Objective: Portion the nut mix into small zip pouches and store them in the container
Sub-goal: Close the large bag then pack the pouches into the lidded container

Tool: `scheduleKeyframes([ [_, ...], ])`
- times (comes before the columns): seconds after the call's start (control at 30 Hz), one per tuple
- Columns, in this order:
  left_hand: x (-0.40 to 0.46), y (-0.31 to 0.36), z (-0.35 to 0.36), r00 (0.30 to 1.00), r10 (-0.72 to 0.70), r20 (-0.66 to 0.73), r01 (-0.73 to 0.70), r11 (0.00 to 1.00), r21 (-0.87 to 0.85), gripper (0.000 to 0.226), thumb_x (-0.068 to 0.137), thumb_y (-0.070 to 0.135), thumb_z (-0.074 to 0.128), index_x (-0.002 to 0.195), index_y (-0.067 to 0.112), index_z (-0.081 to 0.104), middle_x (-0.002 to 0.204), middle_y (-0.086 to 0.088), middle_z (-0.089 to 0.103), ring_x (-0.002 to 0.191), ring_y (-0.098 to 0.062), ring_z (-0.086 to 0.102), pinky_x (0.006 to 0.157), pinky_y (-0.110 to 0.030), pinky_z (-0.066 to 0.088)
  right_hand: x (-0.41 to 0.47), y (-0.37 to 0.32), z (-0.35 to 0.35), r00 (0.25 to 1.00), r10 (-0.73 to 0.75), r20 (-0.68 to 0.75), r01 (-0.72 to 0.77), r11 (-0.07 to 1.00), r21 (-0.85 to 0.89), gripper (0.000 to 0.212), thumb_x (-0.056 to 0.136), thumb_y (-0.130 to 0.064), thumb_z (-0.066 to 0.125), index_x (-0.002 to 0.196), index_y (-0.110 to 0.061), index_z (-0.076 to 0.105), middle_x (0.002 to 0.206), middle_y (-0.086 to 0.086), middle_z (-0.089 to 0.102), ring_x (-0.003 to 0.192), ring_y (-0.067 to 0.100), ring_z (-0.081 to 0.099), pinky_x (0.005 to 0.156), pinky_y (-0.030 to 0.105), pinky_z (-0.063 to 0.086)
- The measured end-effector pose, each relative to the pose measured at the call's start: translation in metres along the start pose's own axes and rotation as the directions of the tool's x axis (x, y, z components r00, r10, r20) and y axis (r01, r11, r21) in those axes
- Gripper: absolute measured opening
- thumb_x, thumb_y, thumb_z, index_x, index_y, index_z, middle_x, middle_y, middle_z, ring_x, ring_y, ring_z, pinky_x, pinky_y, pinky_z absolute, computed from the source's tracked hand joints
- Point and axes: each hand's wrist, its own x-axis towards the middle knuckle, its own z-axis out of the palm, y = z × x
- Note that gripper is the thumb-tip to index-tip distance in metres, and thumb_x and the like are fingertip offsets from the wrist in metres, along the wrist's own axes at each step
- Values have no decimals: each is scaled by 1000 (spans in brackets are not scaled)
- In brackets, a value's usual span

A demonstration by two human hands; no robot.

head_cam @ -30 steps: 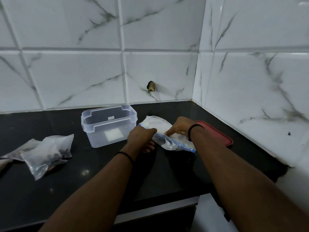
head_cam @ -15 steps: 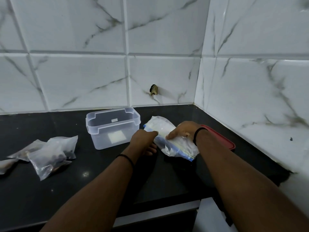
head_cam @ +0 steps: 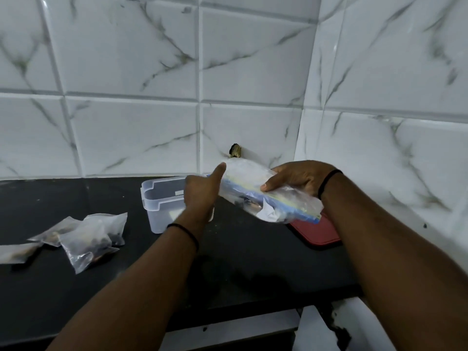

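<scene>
Moved: zip bag (head_cam: 255,191) lifted off black counter (head_cam: 240,249), now held above it.
Bag: clear, crumpled, blue zip strip, dark contents inside.
Right hand (head_cam: 301,177): fingers curled round bag's top.
Left hand (head_cam: 202,196): thumb up, grips bag's left end.
Container (head_cam: 157,206): clear, lidless, behind left hand.
Pouches (head_cam: 86,236): filled, lying at left.

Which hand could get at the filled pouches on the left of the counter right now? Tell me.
Probably the left hand: the pouches lie on its side with bare counter between, but it would first have to release the big zip bag.
</scene>
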Motion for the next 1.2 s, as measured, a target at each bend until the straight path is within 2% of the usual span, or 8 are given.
scheduleKeyframes([
  [0.17, 6, 31, -60, 759, -270, 593, 382, 922, -69, 65, 70, 48, 82, 121, 12, 62, 106, -13, 72, 96, -32, 70, 83, -47, 58, -8, -22, 13, 991, -50, 125, 58, 996, -68, 19, 86, -1, 69, 104, -7, 68, 94, 10, 74, 79, 20, 72, 69, 29, 58],
  [0.27, 8, 32, -82, 648, -308, 697, 462, 886, -37, 50, 73, 29, 79, 116, 9, 63, 113, -18, 69, 96, -33, 69, 80, -47, 60, -7, -36, 29, 987, -49, 152, 68, 991, -118, 32, 85, -2, 70, 117, -6, 66, 105, 12, 74, 86, 21, 72, 72, 29, 58],
  [0.43, 16, 21, -93, 773, -285, 567, 458, 869, -187, 10, 90, 3, 61, 96, 1, 68, 93, -17, 72, 78, -28, 69, 67, -36, 61, 8, -52, 47, 994, -89, 68, 101, 975, -197, 61, 67, -24, 89, 121, -6, 67, 114, 10, 73, 97, 21, 69, 93, 34, 54],
  [0.6, 25, 27, -116, 818, -200, 539, 454, 800, -392, 29, 86, 0, 65, 115, -1, 65, 117, -21, 68, 105, -31, 67, 97, -44, 54, 15, -32, 41, 986, -106, 132, 95, 992, 83, 41, 80, -30, 80, 113, -9, 70, 108, 8, 73, 95, 22, 70, 83, 35, 57],
  [0.8, 29, 30, -126, 874, -190, 446, 406, 789, -460, 10, 93, -1, 58, 96, -1, 67, 87, -16, 71, 65, -24, 72, 58, -32, 62, 29, -8, 61, 990, -127, 58, 91, 900, 427, 38, 69, -14, 84, 103, -8, 67, 96, 12, 72, 80, 24, 70, 68, 37, 61],
  [0.9, 37, 22, -131, 891, -219, 398, 386, 828, -406, 13, 93, -2, 58, 103, -1, 66, 92, -17, 70, 65, -25, 72, 57, -34, 62, 42, -17, 75, 993, -68, -101, 114, 811, 574, 25, 80, -1, 74, 102, -3, 63, 109, 20, 65, 88, 35, 67, 70, 56, 61],
  [1.0, 48, 15, -140, 920, -258, 295, 344, 892, -293, 6, 90, -3, 63, 97, -3, 64, 92, -19, 67, 57, -25, 70, 48, -33, 59, 60, -32, 86, 959, -26, -283, 187, 808, 558, 29, 85, 5, 70, 113, 4, 62, 120, 24, 60, 77, 35, 67, 48, 44, 59],
  [1.2, 83, 5, -140, 996, -64, -66, 71, 992, 106, 53, 71, 12, 89, 111, -3, 56, 109, -20, 64, 91, -35, 68, 61, -46, 62, 106, -55, 103, 915, -98, -392, 316, 778, 543, 70, 78, 5, 77, 142, 0, 46, 119, 25, 64, 78, 34, 71, 52, 43, 60],
])
